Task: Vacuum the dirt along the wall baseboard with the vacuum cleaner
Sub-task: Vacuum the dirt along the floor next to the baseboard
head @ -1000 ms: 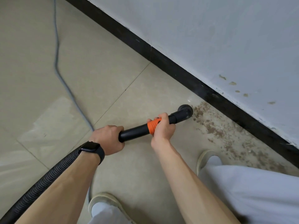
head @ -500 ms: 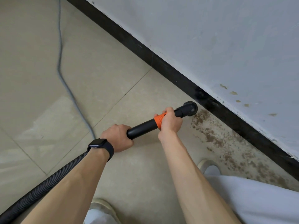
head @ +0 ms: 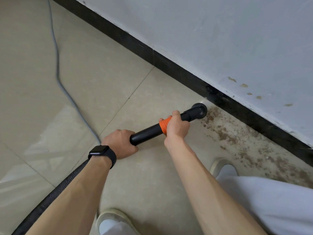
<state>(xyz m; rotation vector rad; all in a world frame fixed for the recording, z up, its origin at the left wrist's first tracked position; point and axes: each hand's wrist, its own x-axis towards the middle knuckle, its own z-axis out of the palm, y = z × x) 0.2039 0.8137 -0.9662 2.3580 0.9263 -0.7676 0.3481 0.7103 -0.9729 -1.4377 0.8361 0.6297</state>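
- While your left hand (head: 121,143) keeps its fist curled round the rear end of the black vacuum wand (head: 147,134), nothing in that grip has changed.
- Your right hand (head: 177,127) still wraps the orange collar (head: 163,124).
- The nozzle (head: 199,110) stays at the left edge of the dirt (head: 227,134), just beside the black baseboard (head: 186,78).
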